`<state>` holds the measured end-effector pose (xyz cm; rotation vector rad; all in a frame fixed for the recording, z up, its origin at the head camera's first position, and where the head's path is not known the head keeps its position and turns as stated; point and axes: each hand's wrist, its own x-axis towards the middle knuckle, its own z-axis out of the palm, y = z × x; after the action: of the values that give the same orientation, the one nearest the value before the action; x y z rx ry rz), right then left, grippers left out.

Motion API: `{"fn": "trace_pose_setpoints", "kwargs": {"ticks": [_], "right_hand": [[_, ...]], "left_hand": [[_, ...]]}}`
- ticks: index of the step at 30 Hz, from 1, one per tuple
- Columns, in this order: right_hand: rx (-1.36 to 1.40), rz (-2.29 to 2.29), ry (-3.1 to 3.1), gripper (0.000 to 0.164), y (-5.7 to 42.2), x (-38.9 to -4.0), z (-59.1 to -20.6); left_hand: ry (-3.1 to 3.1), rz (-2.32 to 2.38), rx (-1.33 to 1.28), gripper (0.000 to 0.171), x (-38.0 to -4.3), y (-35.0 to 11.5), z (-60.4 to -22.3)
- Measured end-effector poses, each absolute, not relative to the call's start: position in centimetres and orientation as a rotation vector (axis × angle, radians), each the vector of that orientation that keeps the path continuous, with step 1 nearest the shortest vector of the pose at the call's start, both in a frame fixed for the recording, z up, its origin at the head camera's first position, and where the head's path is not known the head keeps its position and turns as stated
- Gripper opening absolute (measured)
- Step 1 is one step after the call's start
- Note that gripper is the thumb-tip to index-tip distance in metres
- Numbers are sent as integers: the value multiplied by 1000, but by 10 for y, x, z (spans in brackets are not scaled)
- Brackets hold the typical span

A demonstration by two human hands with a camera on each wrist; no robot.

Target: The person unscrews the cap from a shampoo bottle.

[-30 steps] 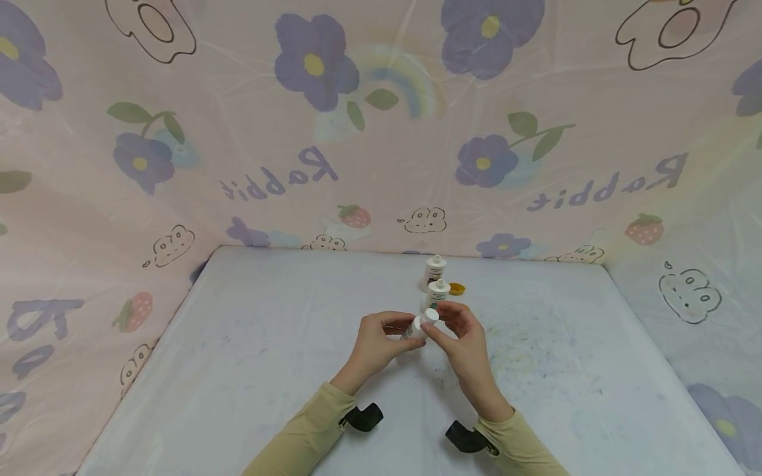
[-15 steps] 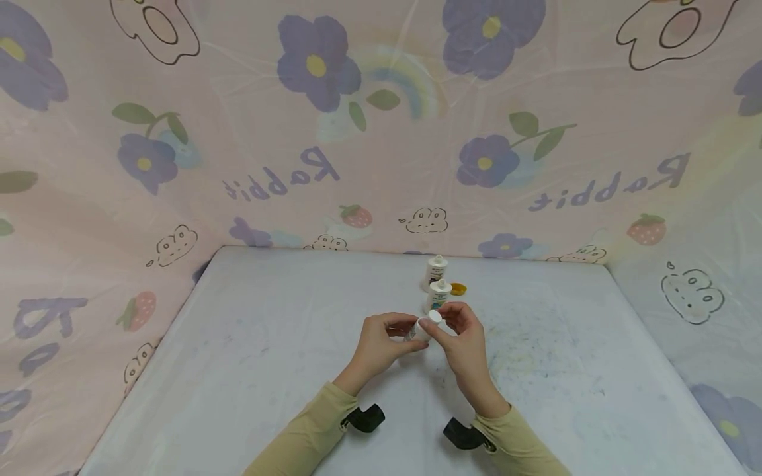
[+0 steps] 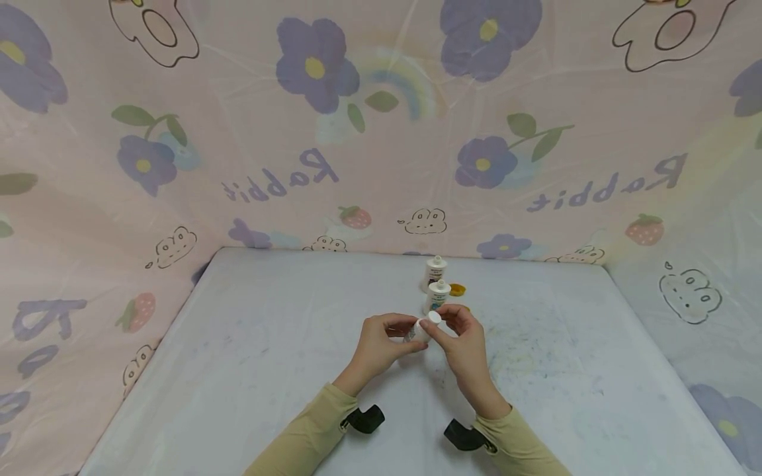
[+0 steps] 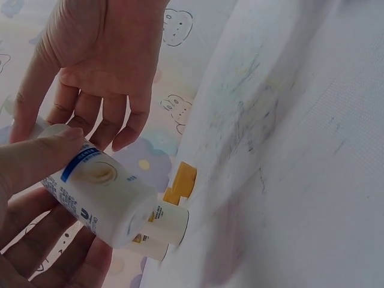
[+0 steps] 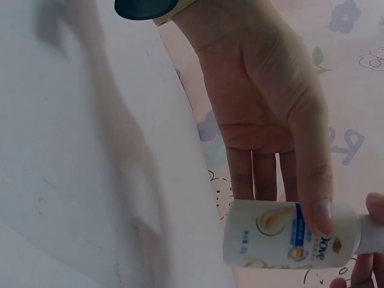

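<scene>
My left hand (image 3: 376, 342) grips the body of a small white Dove-labelled bottle (image 4: 99, 189), thumb on one side and fingers on the other. The bottle is tilted in the air over the table. My right hand (image 3: 467, 347) pinches the narrower white cap (image 3: 434, 318) at its upper end, between thumb and fingers. In the right wrist view, the bottle body (image 5: 270, 234) lies under my left thumb, with right fingertips at the cap end. Whether the cap is loose cannot be told. Just beyond stand two white bottles, the nearer (image 3: 438, 295) and the farther (image 3: 435, 272), with nozzle tops uncovered.
An orange-yellow cap (image 3: 457, 289) lies right of the standing bottles. A second orange-yellow cap (image 4: 172, 196) shows close to it in the left wrist view. The white table (image 3: 268, 357) has faint smudges on the right. A patterned curtain (image 3: 381, 152) surrounds it.
Both hands, with the bottle between them, have shifted very slightly to the right. Their hold on bottle and cap looks the same; the standing bottles have not moved.
</scene>
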<state>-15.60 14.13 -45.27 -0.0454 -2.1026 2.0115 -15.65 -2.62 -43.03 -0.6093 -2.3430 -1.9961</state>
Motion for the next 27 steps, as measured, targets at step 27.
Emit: {"fn": "trace_pose_setpoints", "kwargs": {"ticks": [27], "right_hand": [[114,2049,-2201,40,149,-149,-448]], "left_hand": [[-2343,-1983,-629,38,-158,-29,-434]]}}
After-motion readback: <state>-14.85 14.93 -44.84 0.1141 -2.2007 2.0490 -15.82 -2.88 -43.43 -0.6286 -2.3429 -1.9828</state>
